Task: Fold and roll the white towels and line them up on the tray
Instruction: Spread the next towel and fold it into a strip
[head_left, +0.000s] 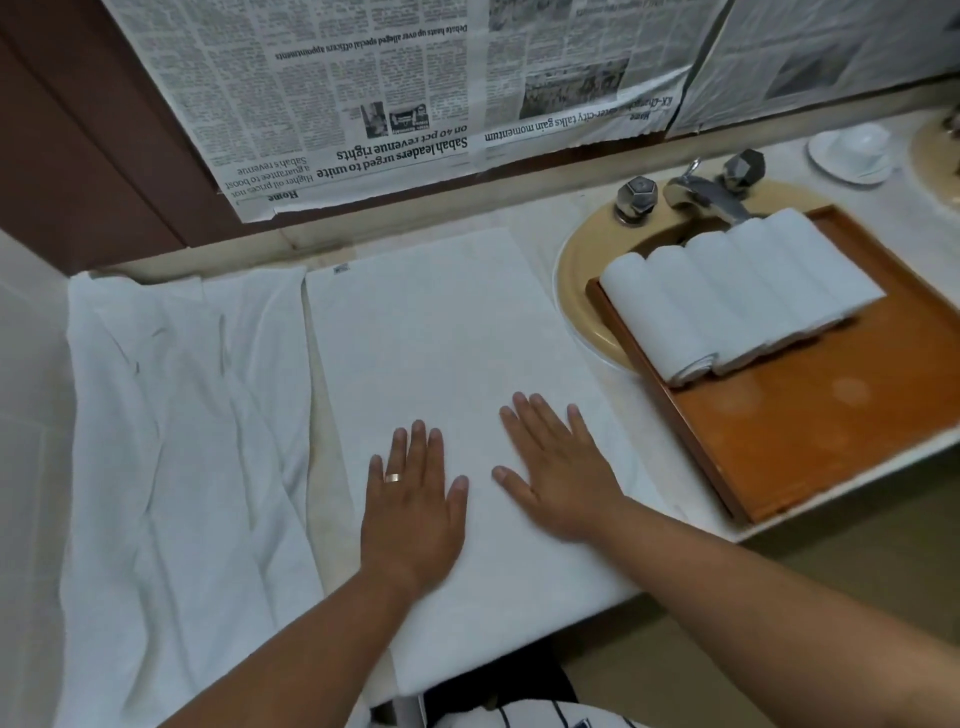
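I have my left hand (413, 501) and right hand (558, 467) spread flat, pressing the folded towel (457, 338) on the counter; five rolled towels (737, 291) line the tray (810, 431) at right.

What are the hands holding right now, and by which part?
Nothing is held: left hand and right hand lie flat on the folded white towel.

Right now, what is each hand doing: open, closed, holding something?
Left hand: open, fingers straight, flat on the folded white towel.
Right hand: open, fingers spread, flat on the same towel.
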